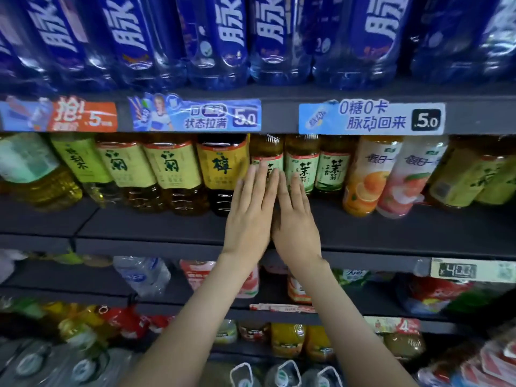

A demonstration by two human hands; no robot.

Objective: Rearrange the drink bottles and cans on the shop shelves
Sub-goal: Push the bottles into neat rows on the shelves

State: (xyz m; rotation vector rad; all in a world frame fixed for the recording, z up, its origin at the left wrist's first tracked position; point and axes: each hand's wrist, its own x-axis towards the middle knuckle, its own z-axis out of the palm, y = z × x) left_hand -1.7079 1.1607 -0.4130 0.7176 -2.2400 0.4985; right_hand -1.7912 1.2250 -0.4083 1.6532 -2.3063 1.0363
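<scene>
Tea bottles: three green-label tea bottles [332, 170] stand just right of the frame's centre on the middle shelf [391, 230]; the labels read 茉 in large letters.
My left hand [248, 216]: flat, fingers straight, tips against the leftmost green-label bottle; it grasps nothing.
My right hand [296, 222]: flat too, touching the left hand along its side, fingertips against the next green-label bottle; nothing is gripped.
Left neighbours: a dark bottle [223, 169] with a yellow label reading 檸, then yellow-label bottles [170, 166] marked 菊.
Right neighbours: an orange drink bottle [368, 177] and a pink drink bottle [405, 180], both reading 假日.
Top shelf: a row of blue bottles [279, 37] across the upper frame, with big white 脉 lettering.
Shelf-edge strips: at the right a light blue strip [371, 118] reads "0糖0卡 脉动回来 5.0"; the middle strip [195, 115] reads "状态拉满 5.0"; an orange tag [83, 117] at upper left reads 抢! and 5.
Lower right: a price tag [458, 270] shows 4.00.
</scene>
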